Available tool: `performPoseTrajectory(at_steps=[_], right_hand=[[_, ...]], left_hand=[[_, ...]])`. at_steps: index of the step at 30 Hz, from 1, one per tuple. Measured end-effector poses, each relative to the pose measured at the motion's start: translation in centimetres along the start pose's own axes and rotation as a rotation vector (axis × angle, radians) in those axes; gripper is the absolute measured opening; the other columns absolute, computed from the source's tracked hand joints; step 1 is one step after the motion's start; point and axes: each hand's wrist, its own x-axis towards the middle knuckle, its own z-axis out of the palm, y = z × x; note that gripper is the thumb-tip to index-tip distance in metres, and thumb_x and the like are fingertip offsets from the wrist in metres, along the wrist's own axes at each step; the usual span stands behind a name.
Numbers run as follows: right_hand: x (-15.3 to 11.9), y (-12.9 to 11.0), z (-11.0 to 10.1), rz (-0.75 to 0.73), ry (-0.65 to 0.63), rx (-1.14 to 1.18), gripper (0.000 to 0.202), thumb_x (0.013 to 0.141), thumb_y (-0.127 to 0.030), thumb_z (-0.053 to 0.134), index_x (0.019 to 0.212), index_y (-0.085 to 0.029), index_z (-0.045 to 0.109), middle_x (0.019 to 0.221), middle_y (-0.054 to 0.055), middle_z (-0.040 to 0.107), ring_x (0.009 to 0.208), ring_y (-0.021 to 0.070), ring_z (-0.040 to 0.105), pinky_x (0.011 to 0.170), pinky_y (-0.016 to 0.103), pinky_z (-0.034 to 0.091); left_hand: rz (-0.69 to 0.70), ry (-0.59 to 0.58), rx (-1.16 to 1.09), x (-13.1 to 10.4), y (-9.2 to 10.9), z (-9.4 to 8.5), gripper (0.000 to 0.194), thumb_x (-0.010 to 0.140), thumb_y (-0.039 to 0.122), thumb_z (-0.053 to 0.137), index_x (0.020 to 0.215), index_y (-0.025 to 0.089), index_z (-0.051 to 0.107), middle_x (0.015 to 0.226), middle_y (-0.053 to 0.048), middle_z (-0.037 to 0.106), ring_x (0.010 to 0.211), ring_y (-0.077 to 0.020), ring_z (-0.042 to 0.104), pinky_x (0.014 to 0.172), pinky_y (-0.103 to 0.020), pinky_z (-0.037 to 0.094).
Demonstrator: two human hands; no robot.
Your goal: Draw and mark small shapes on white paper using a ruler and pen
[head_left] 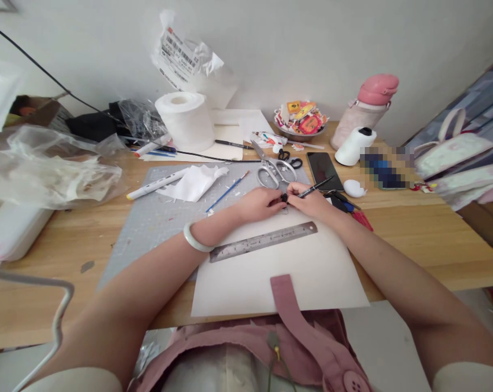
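Observation:
Over the top of a white sheet of paper (307,272), both hands meet closely. My right hand (309,202) is closed round a slim black pen (316,187), its rear end pointing up and right. The fingers of my left hand (263,205) pinch a small black piece (284,198) beside the right fingertips; its kind is too small to make out. Some small drawn lines show on the paper just below the fingers. A steel ruler (266,240) lies slanted across the sheet, below both hands. Silver scissors (270,167) rest just beyond them.
A grey cutting mat (144,218) lies under the paper, bearing a white marker (156,184), paper scraps (195,182) and a blue brush (228,190). Behind stand a tissue roll (185,122), a bowl of cutouts (301,120), a phone (324,170) and a pink-lidded bottle (364,111).

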Motion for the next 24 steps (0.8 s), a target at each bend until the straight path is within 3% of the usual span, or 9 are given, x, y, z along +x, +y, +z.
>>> performPoseTrajectory(at_steps=[24], right_hand=[[-0.17,-0.09,-0.08,-0.034,0.008,0.008,0.007,0.07,-0.025,0.044,0.066,-0.02,0.043,0.06,-0.003,0.044,0.058,0.0125,0.039,0.057,0.025,0.028]], left_hand=[[-0.024,-0.041,0.003,-0.09,0.47,-0.52,0.021,0.087,0.028,0.041,0.078,0.015,0.055,0.074,-0.003,0.061,0.065,-0.0142,0.054,0.058,-0.024,0.037]])
